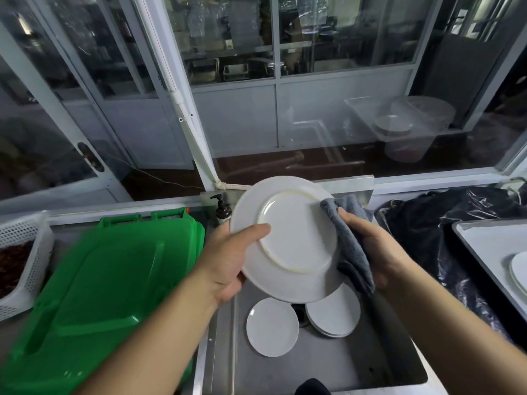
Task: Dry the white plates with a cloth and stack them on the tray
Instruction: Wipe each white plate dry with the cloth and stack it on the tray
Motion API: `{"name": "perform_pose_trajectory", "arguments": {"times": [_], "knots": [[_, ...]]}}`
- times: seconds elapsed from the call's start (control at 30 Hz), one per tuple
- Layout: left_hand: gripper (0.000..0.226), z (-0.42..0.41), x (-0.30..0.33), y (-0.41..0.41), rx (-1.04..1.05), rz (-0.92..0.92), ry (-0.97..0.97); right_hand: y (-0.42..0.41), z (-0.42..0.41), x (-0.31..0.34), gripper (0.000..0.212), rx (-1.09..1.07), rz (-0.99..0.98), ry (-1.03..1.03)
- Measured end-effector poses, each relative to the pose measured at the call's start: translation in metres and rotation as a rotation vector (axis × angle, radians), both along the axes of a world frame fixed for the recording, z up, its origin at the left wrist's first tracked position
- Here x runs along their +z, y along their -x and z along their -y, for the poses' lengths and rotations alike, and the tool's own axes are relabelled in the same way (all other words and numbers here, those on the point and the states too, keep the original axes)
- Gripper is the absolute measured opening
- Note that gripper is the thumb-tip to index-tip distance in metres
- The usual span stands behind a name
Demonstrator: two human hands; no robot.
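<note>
Left hand (228,258) grips a white plate (288,240) at its left rim, thumb lying across the underside, fingers curled behind. Plate held tilted, underside and foot ring toward the camera, above the steel sink (342,363). Right hand (370,246) at the plate's right edge, fingers closed round a grey cloth (349,240); the cloth's upper fold lies against the plate's underside near the rim, the rest hanging below the hand. Down in the sink: one small white plate (272,327) lying flat, and just beside it to the right a small stack of plates (333,313), partly hidden by the held plate. Tray (484,240) at far right, well apart from the hands, with a stacked plate (519,273) on it at frame edge. Green lid (99,295) left of the sink; pump bottle (222,208) behind the left hand.
</note>
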State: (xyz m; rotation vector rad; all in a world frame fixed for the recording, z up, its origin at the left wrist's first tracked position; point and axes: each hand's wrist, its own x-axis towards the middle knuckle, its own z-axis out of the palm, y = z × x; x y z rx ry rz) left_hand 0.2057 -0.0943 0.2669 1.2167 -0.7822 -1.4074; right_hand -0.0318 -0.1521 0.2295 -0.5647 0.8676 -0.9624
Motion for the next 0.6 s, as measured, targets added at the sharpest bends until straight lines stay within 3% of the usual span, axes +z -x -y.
{"name": "perform_pose_trajectory", "arguments": {"times": [0.07,0.3,0.43,0.6], "knots": [[0.022,0.002,-0.001,0.005,0.1,0.03,0.017,-0.004,0.002,0.006,0.037,-0.032,0.049,-0.009],[0.024,-0.006,-0.022,0.077,0.526,-0.152,0.094,-0.057,-0.029,0.007,0.05,-0.228,0.332,-0.15],[0.026,-0.014,-0.031,0.079,0.468,-0.201,0.033,-0.043,-0.025,-0.005,0.046,-0.154,0.346,-0.158],[0.041,-0.009,-0.013,0.032,0.192,-0.199,0.002,-0.01,-0.009,-0.011,0.05,-0.068,0.12,-0.036]]}}
